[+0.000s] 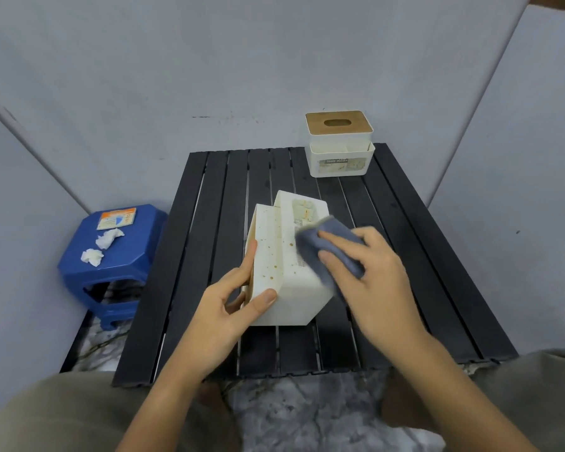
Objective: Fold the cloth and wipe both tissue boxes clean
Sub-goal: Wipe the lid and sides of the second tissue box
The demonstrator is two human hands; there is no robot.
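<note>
Head camera, close above, facing forward-down — table [405, 256]

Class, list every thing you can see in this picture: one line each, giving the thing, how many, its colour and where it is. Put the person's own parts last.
table: 1, black slats, centre
stained tissue box: 1, white with brown spots, tipped on the table, mid-table
upright tissue box: 1, white with wooden lid, far right corner of the table
cloth: 1, grey-blue, folded, against the stained tissue box
stool: 1, blue, left of the table
crumpled tissues: 2, white, on the stool
packet: 1, orange and white, on the stool
left hand: 1, grips the stained tissue box
right hand: 1, presses the cloth
</note>
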